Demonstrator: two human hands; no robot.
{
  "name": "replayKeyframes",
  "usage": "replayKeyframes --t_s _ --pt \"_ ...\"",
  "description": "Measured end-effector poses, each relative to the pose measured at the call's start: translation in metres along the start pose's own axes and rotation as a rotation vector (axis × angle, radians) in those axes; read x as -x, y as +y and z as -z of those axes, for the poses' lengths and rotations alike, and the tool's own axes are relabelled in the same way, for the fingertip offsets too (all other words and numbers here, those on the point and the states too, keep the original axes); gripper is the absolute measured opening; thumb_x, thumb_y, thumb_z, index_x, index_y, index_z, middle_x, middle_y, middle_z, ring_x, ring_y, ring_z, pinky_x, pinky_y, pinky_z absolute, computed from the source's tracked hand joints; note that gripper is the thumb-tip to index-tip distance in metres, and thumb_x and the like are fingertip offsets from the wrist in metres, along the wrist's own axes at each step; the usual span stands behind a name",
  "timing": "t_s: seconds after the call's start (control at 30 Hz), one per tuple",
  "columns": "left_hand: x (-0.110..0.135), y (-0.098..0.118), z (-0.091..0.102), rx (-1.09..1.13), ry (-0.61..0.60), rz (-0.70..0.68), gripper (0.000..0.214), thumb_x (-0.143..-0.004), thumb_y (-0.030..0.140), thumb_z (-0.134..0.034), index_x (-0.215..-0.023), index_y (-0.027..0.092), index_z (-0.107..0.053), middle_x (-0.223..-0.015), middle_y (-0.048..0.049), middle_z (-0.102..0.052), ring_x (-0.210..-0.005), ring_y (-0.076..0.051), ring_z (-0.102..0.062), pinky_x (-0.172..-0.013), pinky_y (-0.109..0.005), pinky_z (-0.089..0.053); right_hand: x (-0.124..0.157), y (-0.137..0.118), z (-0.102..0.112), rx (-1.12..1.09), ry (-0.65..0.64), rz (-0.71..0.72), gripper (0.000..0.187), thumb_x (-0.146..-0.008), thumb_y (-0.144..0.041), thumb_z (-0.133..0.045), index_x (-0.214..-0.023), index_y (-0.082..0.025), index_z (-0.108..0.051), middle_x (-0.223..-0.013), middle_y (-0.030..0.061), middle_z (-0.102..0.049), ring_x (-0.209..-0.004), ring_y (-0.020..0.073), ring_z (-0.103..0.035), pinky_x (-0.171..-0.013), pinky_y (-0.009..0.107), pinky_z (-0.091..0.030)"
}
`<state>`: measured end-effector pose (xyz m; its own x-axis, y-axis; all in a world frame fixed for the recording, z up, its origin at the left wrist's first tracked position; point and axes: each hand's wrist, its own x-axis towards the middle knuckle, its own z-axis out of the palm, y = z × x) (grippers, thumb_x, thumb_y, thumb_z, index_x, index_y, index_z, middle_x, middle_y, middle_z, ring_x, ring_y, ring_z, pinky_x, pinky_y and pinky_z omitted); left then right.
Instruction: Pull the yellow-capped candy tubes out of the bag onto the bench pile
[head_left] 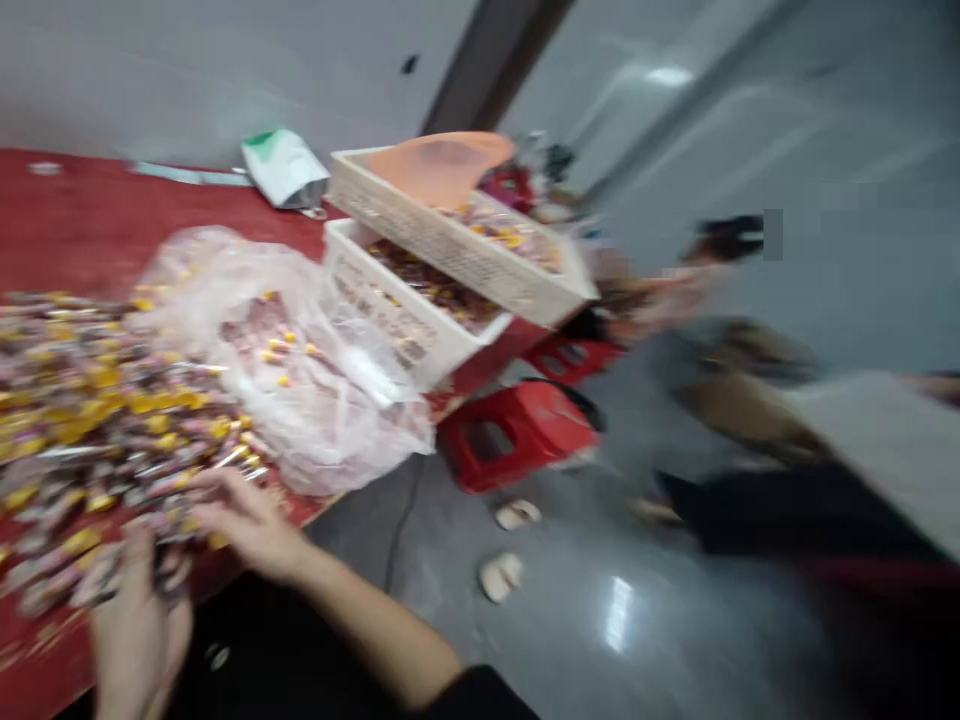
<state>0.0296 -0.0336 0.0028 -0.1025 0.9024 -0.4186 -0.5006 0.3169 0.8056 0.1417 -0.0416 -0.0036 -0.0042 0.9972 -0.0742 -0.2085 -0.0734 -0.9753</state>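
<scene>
A red tabletop (75,225) runs across the frame above a glossy grey floor (622,680). The right hand (244,525) lies with its fingers spread at the near edge of a heap of gold-and-pink wrapped sweets (97,420), touching them. The left hand (139,640) stands at the heap's lower edge, its fingers among the sweets; blur hides whether they pinch anything. The heap spreads from the hands toward 10 o'clock. At 1 o'clock, a clear plastic bag (292,380) holding sweets lies against the heap. Beyond it sit two white plastic crates (397,300), the upper one (457,235) tilted across the lower. Red plastic stools (517,435) stand on the floor at 3 o'clock, and a blurred co-worker (720,400) is farther out.
</scene>
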Motion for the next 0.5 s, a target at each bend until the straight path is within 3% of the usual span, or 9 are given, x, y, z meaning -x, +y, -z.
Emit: replayKeyframes --t_s 0.1,0.17,0.23,0.33,0.5 --pt "0.001 -0.005 0.001 0.135 0.07 -0.022 0.045 -0.051 0.034 -0.092 -0.067 0.018 -0.054 -0.058 0.0073 -0.053 -0.046 -0.004 -0.041 -0.039 -0.016 -0.031 0.019 -0.005 0.018 0.126 0.028 0.135 0.038 -0.087 -0.04 -0.067 -0.122 -0.025 -0.061 -0.113 0.0062 -0.061 -0.104 0.0177 -0.061 -0.092 0.031 -0.053" --pt "-0.001 -0.007 0.004 0.174 0.068 -0.014 0.044 -0.055 0.036 -0.091 -0.07 0.017 -0.054 -0.061 0.0066 -0.052 -0.048 -0.004 -0.043 -0.04 -0.015 -0.03 0.027 0.0 0.026 0.115 0.034 0.122 0.045 -0.087 -0.032 -0.068 -0.13 -0.026 -0.056 -0.112 0.0064 -0.06 -0.102 0.0165 -0.062 -0.092 0.03 -0.054" --pt "-0.001 -0.009 0.007 0.171 0.072 -0.025 0.042 -0.06 0.04 -0.088 -0.071 0.016 -0.055 -0.061 0.0058 -0.052 -0.049 -0.004 -0.044 -0.041 -0.015 -0.03 0.033 0.004 0.027 0.134 0.045 0.154 0.038 -0.088 -0.026 -0.067 -0.125 -0.026 -0.058 -0.109 0.0062 -0.061 -0.101 0.017 -0.064 -0.09 0.029 -0.055" --pt "0.004 -0.01 0.012 0.144 0.051 -0.031 0.04 -0.064 0.042 -0.085 -0.07 0.016 -0.055 -0.058 0.0054 -0.051 -0.048 -0.005 -0.043 -0.041 -0.016 -0.03 0.039 0.004 0.022 0.337 0.05 0.318 0.027 -0.09 -0.02 -0.063 -0.116 -0.026 -0.065 -0.109 0.0071 -0.062 -0.105 0.0198 -0.062 -0.094 0.034 -0.053" --pt "0.006 -0.011 0.017 0.035 -0.015 -0.055 0.039 -0.07 0.046 -0.081 -0.067 0.016 -0.056 -0.051 0.0044 -0.05 -0.046 -0.006 -0.042 -0.043 -0.018 -0.029 0.042 0.0 0.022 0.635 0.09 0.506 0.045 -0.089 -0.012 -0.063 -0.131 -0.028 -0.06 -0.104 0.0074 -0.062 -0.096 0.0191 -0.063 -0.085 0.033 -0.056"
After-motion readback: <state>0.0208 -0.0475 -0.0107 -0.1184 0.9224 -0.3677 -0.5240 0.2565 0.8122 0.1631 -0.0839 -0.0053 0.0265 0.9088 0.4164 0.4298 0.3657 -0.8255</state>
